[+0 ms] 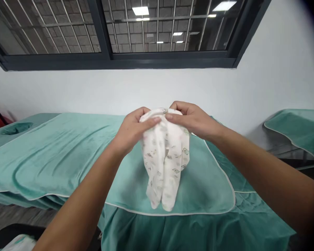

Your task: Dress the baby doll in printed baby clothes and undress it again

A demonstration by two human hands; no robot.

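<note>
A small white cloth garment (165, 160) with little printed figures hangs in the air, two leg-like parts pointing down. My left hand (136, 129) pinches its upper left edge, thumb on the near side. On the upper right edge, my right hand (189, 116) grips the fabric in the same way, its thumb close to the left thumb. The fingers behind the cloth are partly hidden. Behind and below the garment lies a bed with a green cover (209, 181) edged in white.
Green covers (68, 150) stretch to the left, with a ring-shaped fold at the far left. Another green-covered surface (300, 129) stands at the right. A barred window (157, 31) is in the white wall. Patterned fabric (19, 244) shows at the bottom left.
</note>
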